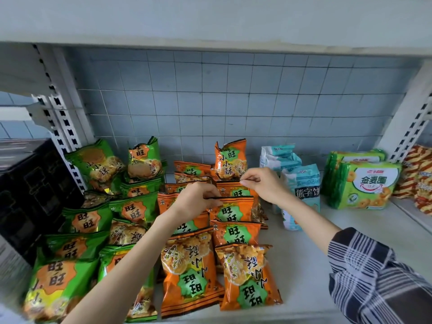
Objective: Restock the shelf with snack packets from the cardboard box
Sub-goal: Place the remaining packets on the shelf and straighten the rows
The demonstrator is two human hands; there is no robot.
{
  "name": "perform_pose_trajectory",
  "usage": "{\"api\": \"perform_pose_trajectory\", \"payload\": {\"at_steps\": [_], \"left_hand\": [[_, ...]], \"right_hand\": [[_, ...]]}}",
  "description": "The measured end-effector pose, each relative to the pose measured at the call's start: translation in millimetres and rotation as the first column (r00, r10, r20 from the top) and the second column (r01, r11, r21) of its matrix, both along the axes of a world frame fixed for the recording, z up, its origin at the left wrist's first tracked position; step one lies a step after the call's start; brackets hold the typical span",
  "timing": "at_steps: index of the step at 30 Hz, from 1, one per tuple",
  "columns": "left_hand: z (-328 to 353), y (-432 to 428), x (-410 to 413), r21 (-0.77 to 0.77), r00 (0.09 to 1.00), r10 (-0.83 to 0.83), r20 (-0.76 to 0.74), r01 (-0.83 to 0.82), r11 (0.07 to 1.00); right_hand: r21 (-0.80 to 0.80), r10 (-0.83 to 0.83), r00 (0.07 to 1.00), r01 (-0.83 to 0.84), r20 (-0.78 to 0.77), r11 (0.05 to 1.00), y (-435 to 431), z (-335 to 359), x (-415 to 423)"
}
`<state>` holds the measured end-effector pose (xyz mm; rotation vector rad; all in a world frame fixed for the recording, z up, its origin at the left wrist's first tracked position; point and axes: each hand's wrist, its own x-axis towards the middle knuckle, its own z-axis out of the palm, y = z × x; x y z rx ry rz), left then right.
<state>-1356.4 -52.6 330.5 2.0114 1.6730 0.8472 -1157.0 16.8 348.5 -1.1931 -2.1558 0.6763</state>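
Orange snack packets [233, 232] lie in overlapping rows down the middle of the white shelf [364, 230]. Green packets [88, 216] of the same brand fill the left side. My left hand [198, 198] pinches the top seam of one orange packet [233, 210] in the middle rows. My right hand [261, 182] pinches the top edge of the orange packet [230, 189] behind it. One orange packet [231, 160] stands upright at the back. The cardboard box is out of view.
Pale blue biscuit bags [301, 183] stand right of the orange rows, then green-and-white cracker packs [364, 183]. Red striped packets [420, 178] lie beyond the right upright. A black crate [30, 183] sits at far left. The upper shelf [210, 26] hangs overhead before a tiled wall.
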Motion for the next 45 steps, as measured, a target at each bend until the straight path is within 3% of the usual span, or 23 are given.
{"api": "perform_pose_trajectory", "payload": {"at_steps": [6,11,19,22,31,39,45], "left_hand": [[-4.3,-4.2,2.6,0.068,0.999,0.048,0.014,-0.049,0.996],[-6.7,-6.1,3.0,0.123,0.996,0.077,0.039,-0.082,0.989],[-8.3,-5.2,9.2,0.147,0.992,0.116,0.049,-0.123,0.981],[-9.0,-4.8,13.0,0.156,0.993,0.099,0.063,-0.108,0.982],[-9.2,-4.9,20.3,0.166,0.997,0.075,0.033,-0.079,0.983],[-5.4,-4.3,16.6,0.087,0.998,0.044,0.046,-0.047,0.995],[-4.2,-4.1,13.1,0.047,0.999,0.004,0.039,-0.005,0.999]], "right_hand": [[-0.050,-0.015,0.996,0.011,-0.088,0.999,2.4,-9.9,-10.5],[-0.186,-0.019,0.976,-0.023,-0.219,0.982,2.6,-11.6,-6.0],[0.113,0.074,0.990,-0.061,-0.119,0.992,-30.1,-15.7,17.6],[0.060,0.060,0.996,-0.057,-0.059,0.997,-40.9,-30.0,29.6],[-0.031,-0.027,0.988,0.022,-0.153,0.999,-36.7,-35.1,41.4],[-0.116,0.023,0.984,-0.003,0.175,0.993,-13.4,-21.5,48.5],[-0.079,-0.021,0.999,0.024,0.031,0.997,-6.8,-13.5,39.4]]}}
